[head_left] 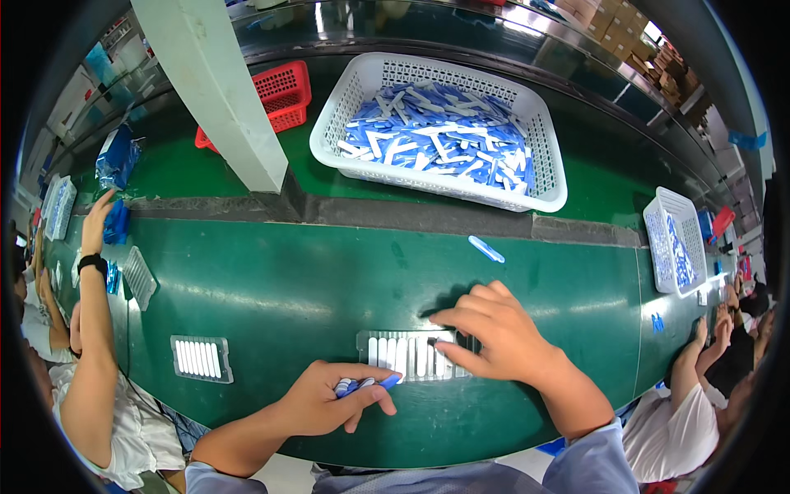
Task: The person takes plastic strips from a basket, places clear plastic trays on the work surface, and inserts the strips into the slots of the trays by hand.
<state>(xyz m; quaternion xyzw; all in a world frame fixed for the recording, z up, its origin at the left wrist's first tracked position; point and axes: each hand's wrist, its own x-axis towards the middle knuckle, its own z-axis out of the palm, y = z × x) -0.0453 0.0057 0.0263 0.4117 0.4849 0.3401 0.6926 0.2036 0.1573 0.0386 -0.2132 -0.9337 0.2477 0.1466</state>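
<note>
My left hand (329, 399) is closed around several slim blue-and-white plastic sticks (355, 385), their ends poking out between thumb and fingers. Just to its right lies a clear ribbed tray (364, 337) with white sticks (401, 356) lying side by side in its slots. Over the tray's right part hovers my right hand (502, 333), thumb and forefinger apart, with nothing visible between them. That hand hides the tray's right end. One loose blue-and-white stick (486, 249) lies on the green table beyond my right hand.
A big white basket (329, 136) heaped with such sticks stands at the back. A second filled tray (226, 372) lies left. A grey post (216, 90) rises before a red basket (288, 95). Co-workers' arms (97, 354) reach in from both sides; a white basket (658, 247) stands right.
</note>
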